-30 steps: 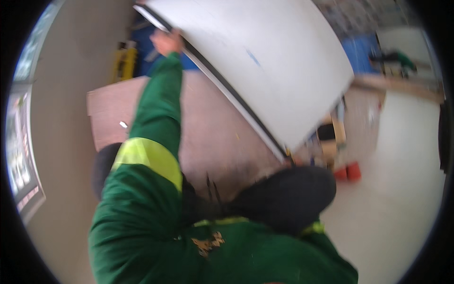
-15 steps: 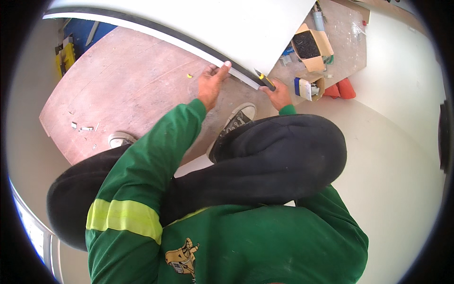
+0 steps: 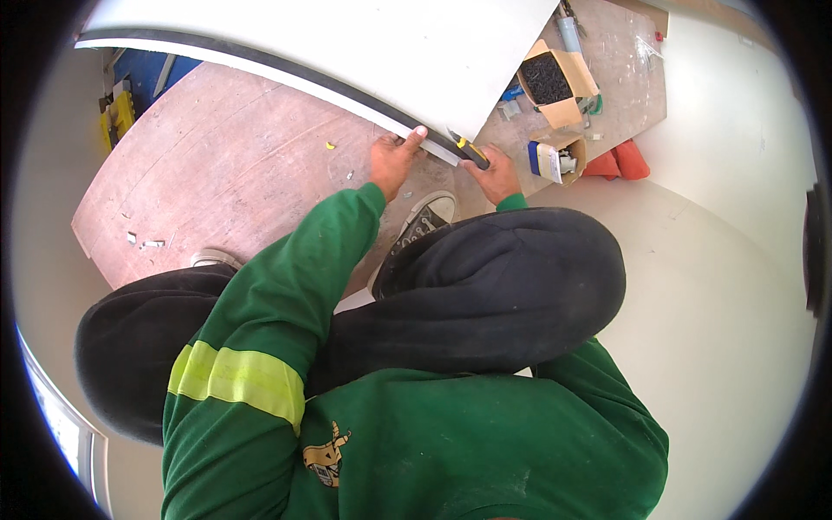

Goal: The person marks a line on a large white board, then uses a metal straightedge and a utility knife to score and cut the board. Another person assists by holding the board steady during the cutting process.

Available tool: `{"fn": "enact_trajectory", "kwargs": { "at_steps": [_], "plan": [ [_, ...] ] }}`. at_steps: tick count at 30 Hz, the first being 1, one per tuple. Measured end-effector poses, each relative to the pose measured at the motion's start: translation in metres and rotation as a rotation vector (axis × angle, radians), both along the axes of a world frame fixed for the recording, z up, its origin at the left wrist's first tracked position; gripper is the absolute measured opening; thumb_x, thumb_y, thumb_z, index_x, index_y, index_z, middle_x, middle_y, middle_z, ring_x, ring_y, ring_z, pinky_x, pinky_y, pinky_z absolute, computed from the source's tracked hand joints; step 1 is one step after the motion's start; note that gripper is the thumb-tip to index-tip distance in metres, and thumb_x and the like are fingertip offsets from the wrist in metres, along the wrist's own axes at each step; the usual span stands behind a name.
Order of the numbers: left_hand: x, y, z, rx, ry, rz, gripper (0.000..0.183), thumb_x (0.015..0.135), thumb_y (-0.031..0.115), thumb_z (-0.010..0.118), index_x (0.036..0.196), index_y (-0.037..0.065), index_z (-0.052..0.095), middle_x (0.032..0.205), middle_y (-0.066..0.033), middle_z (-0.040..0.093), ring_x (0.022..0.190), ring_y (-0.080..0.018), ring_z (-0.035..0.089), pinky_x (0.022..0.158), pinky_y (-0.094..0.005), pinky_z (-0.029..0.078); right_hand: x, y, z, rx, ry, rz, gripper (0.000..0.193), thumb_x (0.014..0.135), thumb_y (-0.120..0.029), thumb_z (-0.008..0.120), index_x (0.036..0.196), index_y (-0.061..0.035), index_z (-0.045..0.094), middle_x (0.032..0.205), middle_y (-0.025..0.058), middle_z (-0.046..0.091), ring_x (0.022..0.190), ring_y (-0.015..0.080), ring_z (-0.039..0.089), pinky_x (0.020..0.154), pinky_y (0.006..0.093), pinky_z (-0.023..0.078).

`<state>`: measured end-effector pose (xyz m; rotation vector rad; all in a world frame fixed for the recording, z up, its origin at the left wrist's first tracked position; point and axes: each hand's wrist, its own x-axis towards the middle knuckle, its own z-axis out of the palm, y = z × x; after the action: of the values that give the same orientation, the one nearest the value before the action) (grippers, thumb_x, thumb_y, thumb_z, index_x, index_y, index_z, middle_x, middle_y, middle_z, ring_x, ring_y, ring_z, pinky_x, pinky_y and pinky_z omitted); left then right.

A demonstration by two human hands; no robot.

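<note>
A large white panel (image 3: pixel 373 43) with a black band (image 3: pixel 347 95) along its near edge fills the top of the view. A thin white strip (image 3: pixel 347 110) runs along that edge. My left hand (image 3: pixel 394 165) pinches the strip near its right end, thumb on top and fingers partly hidden beneath. Just to the right, my right hand (image 3: pixel 497 178) holds a yellow-and-black utility knife (image 3: pixel 472 151), its tip pointing up and left over the panel. The thumb and fingers of that hand are close to the strip's end; whether they touch it, I cannot tell.
An open cardboard box of small black pieces (image 3: pixel 546 80) stands right of the panel, near a smaller box (image 3: pixel 568 156) and a red-orange bag (image 3: pixel 620 162). White scraps (image 3: pixel 152 243) and a yellow bit (image 3: pixel 330 146) lie on the dusty board floor (image 3: pixel 251 156). A yellow item (image 3: pixel 121 113) sits far left.
The view has shifted slightly, so the panel and boxes appear a little further left. My right hand with the knife appears slightly nearer my left hand. Both grips look the same.
</note>
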<state>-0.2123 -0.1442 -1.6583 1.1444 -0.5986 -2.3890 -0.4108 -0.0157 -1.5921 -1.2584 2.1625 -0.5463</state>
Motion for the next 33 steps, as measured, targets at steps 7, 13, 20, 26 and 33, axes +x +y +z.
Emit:
{"fn": "enact_trajectory", "kwargs": {
  "at_steps": [7, 13, 20, 26, 33],
  "plan": [
    [0.001, -0.001, 0.009, -0.044, -0.029, 0.045, 0.059, 0.093, 0.036, 0.083, 0.115, -0.016, 0.064, 0.112, -0.0190, 0.070, 0.098, -0.0242, 0.071, 0.088, -0.0352, 0.062, -0.005, 0.000, -0.002, -0.014, -0.016, 0.063, 0.031, 0.088, -0.025, 0.082, 0.097, 0.0020, 0.070, 0.089, 0.0171, 0.063, 0.083, 0.0356, 0.064, 0.075, 0.0443, 0.049],
    [0.007, -0.012, 0.019, -0.176, -0.278, -0.037, 0.067, 0.085, 0.051, 0.086, 0.108, -0.011, 0.075, 0.101, -0.0185, 0.076, 0.091, -0.0214, 0.070, 0.081, -0.0379, 0.058, -0.012, 0.015, -0.015, -0.037, 0.077, 0.109, 0.030, 0.091, -0.028, 0.080, 0.099, 0.0002, 0.071, 0.092, 0.0190, 0.065, 0.089, 0.0402, 0.062, 0.080, 0.0458, 0.049],
    [0.002, -0.009, 0.019, -0.209, -0.126, 0.158, 0.046, 0.089, 0.025, 0.085, 0.115, -0.009, 0.070, 0.106, -0.0191, 0.077, 0.099, -0.0234, 0.073, 0.088, -0.0385, 0.058, -0.013, -0.077, 0.052, -0.048, 0.225, 0.044, 0.043, 0.097, -0.030, 0.072, 0.119, 0.0021, 0.055, 0.099, 0.0237, 0.062, 0.093, 0.0457, 0.061, 0.083, 0.0503, 0.049],
    [-0.006, -0.012, 0.008, -0.136, -0.267, 0.213, 0.043, 0.081, 0.011, 0.087, 0.115, -0.009, 0.070, 0.106, -0.0167, 0.078, 0.092, -0.0227, 0.074, 0.087, -0.0374, 0.058, 0.098, -0.332, 0.135, -0.007, 0.185, 0.670, 0.021, 0.108, -0.024, 0.054, 0.112, -0.0030, 0.050, 0.085, 0.0303, 0.064, 0.082, 0.0537, 0.061, 0.068, 0.0607, 0.044],
    [-0.006, -0.028, 0.011, -0.101, -0.520, 0.090, 0.052, 0.067, 0.020, 0.095, 0.102, -0.008, 0.069, 0.098, -0.0261, 0.074, 0.095, -0.0385, 0.073, 0.084, -0.0458, 0.057, 0.321, -0.524, 0.105, -0.140, 0.111, 0.689, 0.040, 0.109, -0.027, 0.048, 0.135, 0.0038, 0.048, 0.116, 0.0379, 0.066, 0.110, 0.0534, 0.065, 0.095, 0.0555, 0.051]
  ]
}}
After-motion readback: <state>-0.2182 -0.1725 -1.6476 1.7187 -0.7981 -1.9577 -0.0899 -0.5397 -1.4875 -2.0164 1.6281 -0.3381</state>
